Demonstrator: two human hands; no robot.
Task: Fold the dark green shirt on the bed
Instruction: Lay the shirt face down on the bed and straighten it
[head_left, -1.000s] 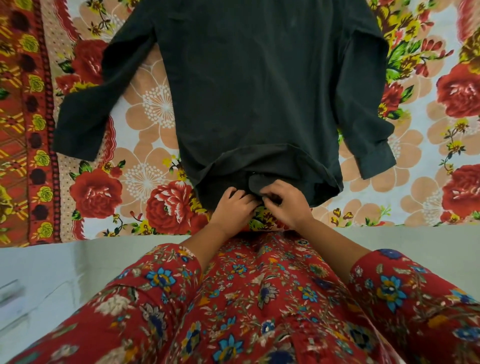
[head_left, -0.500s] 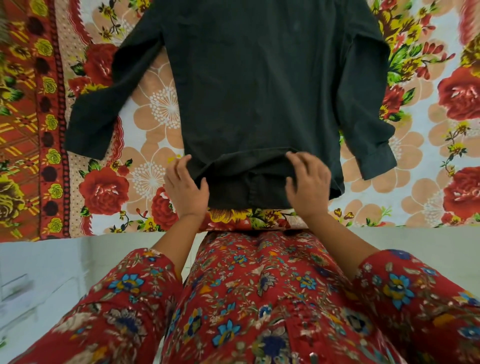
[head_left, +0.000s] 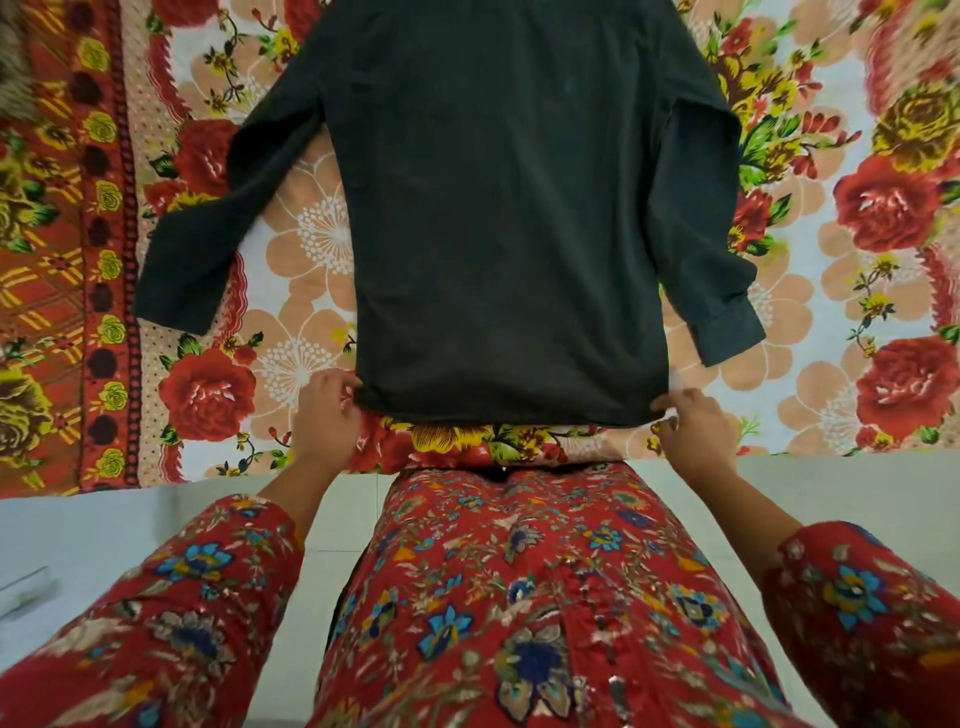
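From the head view, the dark green shirt (head_left: 509, 234) lies spread flat on the bed, over a floral bedsheet (head_left: 857, 374) of red roses and peach blossoms. Its hem sits just inside the bed's near edge (head_left: 498, 457), and its upper part runs out of the top of the picture. The shirt's left sleeve (head_left: 208, 249) angles outward, leaving a wedge of bare sheet between it and the body. The right sleeve (head_left: 711, 244) lies close along the body, its cuff (head_left: 732, 335) turned a little outward. Open sheet stretches well beyond both sleeves, and pale floor (head_left: 78, 535) borders the bed on the near side. The person stands against that edge in a red flowered dress (head_left: 509, 597), both forearms reaching forward and spread apart. The left hand (head_left: 324, 415) pinches the hem's left corner, thumb on top and fingers curled beneath. The right hand (head_left: 693, 423) grips the hem's right corner with its fingers bent round the cloth. The hem runs nearly straight between the two hands.
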